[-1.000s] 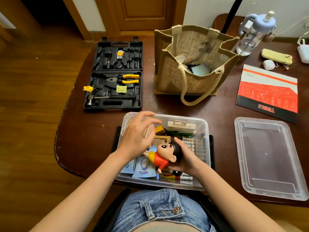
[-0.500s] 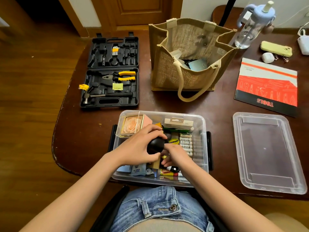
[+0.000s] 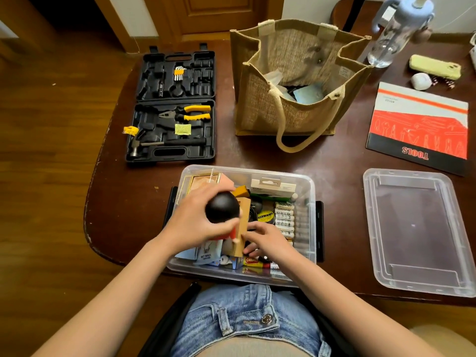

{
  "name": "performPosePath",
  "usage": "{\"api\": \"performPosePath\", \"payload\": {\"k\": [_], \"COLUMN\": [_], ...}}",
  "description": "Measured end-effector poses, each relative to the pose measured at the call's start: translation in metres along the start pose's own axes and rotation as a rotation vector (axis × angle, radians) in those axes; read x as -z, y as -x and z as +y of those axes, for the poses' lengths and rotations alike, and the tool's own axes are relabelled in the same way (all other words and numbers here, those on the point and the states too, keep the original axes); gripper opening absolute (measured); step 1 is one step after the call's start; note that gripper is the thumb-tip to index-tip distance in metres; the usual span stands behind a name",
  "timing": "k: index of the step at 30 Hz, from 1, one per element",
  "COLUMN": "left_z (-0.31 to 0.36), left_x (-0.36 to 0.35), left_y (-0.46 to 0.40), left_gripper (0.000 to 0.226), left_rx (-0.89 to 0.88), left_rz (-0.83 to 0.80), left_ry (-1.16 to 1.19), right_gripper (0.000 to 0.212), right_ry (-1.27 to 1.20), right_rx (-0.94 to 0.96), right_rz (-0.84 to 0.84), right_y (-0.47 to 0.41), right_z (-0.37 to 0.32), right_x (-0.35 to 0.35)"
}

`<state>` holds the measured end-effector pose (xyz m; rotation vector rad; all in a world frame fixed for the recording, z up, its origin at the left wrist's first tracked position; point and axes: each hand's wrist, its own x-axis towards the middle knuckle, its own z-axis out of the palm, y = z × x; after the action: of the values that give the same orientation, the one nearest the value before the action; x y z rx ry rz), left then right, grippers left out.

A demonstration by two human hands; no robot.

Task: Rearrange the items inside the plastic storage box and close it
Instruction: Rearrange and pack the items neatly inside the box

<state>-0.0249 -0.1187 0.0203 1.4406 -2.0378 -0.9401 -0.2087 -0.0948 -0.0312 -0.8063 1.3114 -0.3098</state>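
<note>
We see the left hand [image 3: 195, 222] wrapped around a black-headed figure [image 3: 222, 207] over the storage box [image 3: 307, 202]; just right, the right hand [image 3: 270, 240] pinches a wooden block [image 3: 240, 228]. The lid [image 3: 417, 230] lies well right.

A dark reddish-brown wooden table with rounded, worn corners [image 3: 116, 202] fills the middle and the 3 o'clock side. Glossy warm-brown wooden plank flooring [image 3: 46, 155] spreads from 9 o'clock down to 7 o'clock. At 12 o'clock stands a panelled brown wooden door [image 3: 219, 11], framed by pale wall strips [image 3: 144, 21]. A white wall [image 3: 309, 6] runs toward 1 o'clock. Soft light sheens the floor.
</note>
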Motion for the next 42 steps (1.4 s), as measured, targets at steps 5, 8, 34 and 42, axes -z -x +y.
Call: {"api": "performPosePath", "payload": {"k": [5, 8, 34, 42], "left_z": [-0.011, -0.022, -0.044, -0.043], "left_x": [0.022, 0.024, -0.001, -0.013], "left_y": [-0.006, -0.007, -0.01, -0.029], "left_gripper": [0.043, 0.036, 0.024, 0.046], "left_rx": [0.204, 0.301, 0.395, 0.573], "left_rz": [0.332, 0.399, 0.618, 0.466], "left_ry": [0.363, 0.402, 0.32, -0.344], "right_gripper": [0.042, 0.038, 0.023, 0.022], "right_ry": [0.088, 0.194, 0.445, 0.252], "right_rx": [-0.043, -0.022, 0.135, 0.176], "right_rz": [0.019, 0.055, 0.38, 0.373], "right_y": [-0.012, -0.021, -0.002, 0.0], "right_z": [0.003, 0.001, -0.029, -0.026], "right_x": [0.005, 0.002, 0.063, 0.059]}}
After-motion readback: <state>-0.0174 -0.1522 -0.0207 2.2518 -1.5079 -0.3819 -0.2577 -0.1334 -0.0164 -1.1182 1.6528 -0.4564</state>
